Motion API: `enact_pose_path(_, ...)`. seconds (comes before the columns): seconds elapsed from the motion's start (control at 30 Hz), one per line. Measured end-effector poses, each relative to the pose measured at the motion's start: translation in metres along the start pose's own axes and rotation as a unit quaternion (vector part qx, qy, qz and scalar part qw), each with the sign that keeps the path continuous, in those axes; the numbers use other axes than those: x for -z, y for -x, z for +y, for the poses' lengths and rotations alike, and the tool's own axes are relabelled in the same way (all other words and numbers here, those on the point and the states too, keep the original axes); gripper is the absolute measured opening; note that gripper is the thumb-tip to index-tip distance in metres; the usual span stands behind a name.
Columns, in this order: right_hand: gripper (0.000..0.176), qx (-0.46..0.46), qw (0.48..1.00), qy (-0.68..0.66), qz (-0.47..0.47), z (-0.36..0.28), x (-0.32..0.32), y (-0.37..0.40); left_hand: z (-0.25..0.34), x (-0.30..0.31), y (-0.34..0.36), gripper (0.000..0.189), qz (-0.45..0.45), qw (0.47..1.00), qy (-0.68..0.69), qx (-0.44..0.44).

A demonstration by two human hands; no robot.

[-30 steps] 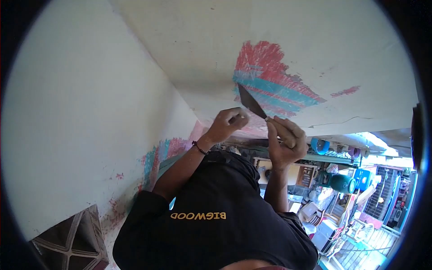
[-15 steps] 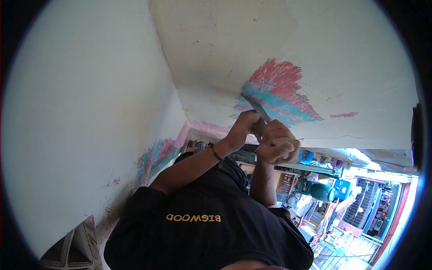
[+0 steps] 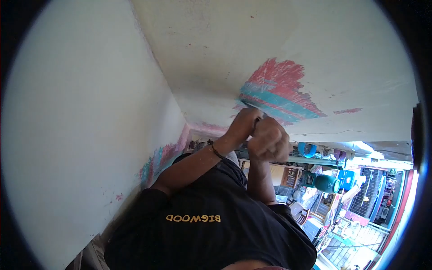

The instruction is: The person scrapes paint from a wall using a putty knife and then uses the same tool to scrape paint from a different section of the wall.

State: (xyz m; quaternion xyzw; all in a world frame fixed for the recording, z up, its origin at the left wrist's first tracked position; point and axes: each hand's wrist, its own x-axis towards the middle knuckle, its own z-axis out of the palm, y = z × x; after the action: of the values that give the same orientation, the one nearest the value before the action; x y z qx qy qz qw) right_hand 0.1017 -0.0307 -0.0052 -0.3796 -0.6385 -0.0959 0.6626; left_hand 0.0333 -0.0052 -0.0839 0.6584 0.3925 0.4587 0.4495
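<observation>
My right hand (image 3: 271, 140) is closed around the handle end of a scraper, which it mostly hides. A short length of the scraper's grey metal blade (image 3: 248, 105) shows past my fingers, its tip at the wall. My left hand (image 3: 245, 123), with a dark beaded bracelet (image 3: 215, 150) at the wrist, is closed at the blade beside my right hand. The tip meets the lower left part of a patch (image 3: 281, 76) where red and blue paint show through the off-white wall (image 3: 360, 49).
On the left, another pale wall (image 3: 81, 108) meets this one at a corner, with red and blue marks (image 3: 157, 157) low down. A thin crack (image 3: 333, 132) runs along the wall. Lower right are a green container (image 3: 327, 184), a blue container (image 3: 346, 180) and cluttered household items.
Both hands have shifted slightly left, and the blade tip sits lower on the patch. Less of the blade shows now. The camera view has moved a little.
</observation>
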Motion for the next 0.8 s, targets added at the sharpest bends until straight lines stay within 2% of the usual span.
enact_pose_path(0.07, 0.03, -0.025, 0.991, -0.126, 0.029, -0.009, 0.005, -0.002, 0.019, 0.001, 0.003, 0.017, 0.061, 0.994, -0.056, -0.067)
enact_pose_path(0.1, 0.03, -0.034, 0.993, -0.114, 0.023, -0.012, 0.007, -0.003, 0.024, 0.0, 0.005, 0.016, 0.089, 0.987, -0.083, -0.102)
enact_pose_path(0.2, 0.031, -0.021, 0.993, -0.116, 0.001, -0.004, 0.001, 0.01, 0.015, 0.004, 0.009, 0.017, 0.069, 0.99, -0.092, -0.079)
enact_pose_path(0.23, 0.03, -0.01, 0.999, -0.02, -0.024, 0.005, -0.001, 0.018, 0.008, 0.005, 0.009, 0.017, 0.039, 0.995, -0.082, -0.05)
enact_pose_path(0.3, 0.03, -0.014, 0.999, -0.003, -0.034, 0.008, 0.007, 0.019, 0.0, 0.007, 0.007, 0.018, -0.016, 0.998, -0.061, 0.012)
enact_pose_path(0.33, 0.03, -0.014, 0.999, 0.003, -0.037, 0.008, 0.006, 0.014, 0.003, 0.005, 0.003, 0.018, 0.012, 0.997, -0.078, -0.02)
enact_pose_path(0.37, 0.03, -0.031, 0.993, -0.117, 0.007, 0.005, 0.004, 0.007, 0.009, -0.001, 0.004, 0.018, 0.039, 0.994, -0.094, -0.05)
enact_pose_path(0.4, 0.03, -0.03, 0.99, -0.134, 0.009, 0.003, 0.007, 0.002, 0.014, -0.005, 0.006, 0.019, 0.063, 0.989, -0.109, -0.078)
enact_pose_path(0.47, 0.029, -0.022, 0.986, -0.166, 0.019, 0.0, 0.013, -0.003, 0.019, -0.003, 0.01, 0.02, 0.054, 0.988, -0.125, -0.075)
enact_pose_path(0.5, 0.025, 0.004, 0.991, -0.132, 0.012, 0.004, 0.012, 0.005, 0.019, -0.001, 0.009, 0.021, 0.05, 0.987, -0.133, -0.075)
enact_pose_path(0.6, 0.034, 0.024, 0.999, 0.018, -0.008, 0.017, -0.007, 0.022, -0.014, 0.003, 0.013, 0.024, 0.053, 0.992, -0.105, -0.037)
enact_pose_path(0.63, 0.035, 0.001, 0.998, -0.058, -0.017, 0.018, -0.01, 0.025, -0.015, 0.002, 0.016, 0.024, 0.058, 0.992, -0.106, -0.035)
enact_pose_path(0.8, 0.031, 0.022, 0.994, -0.104, 0.014, 0.002, -0.009, 0.01, 0.003, 0.007, 0.021, 0.026, 0.05, 0.991, -0.123, -0.018)
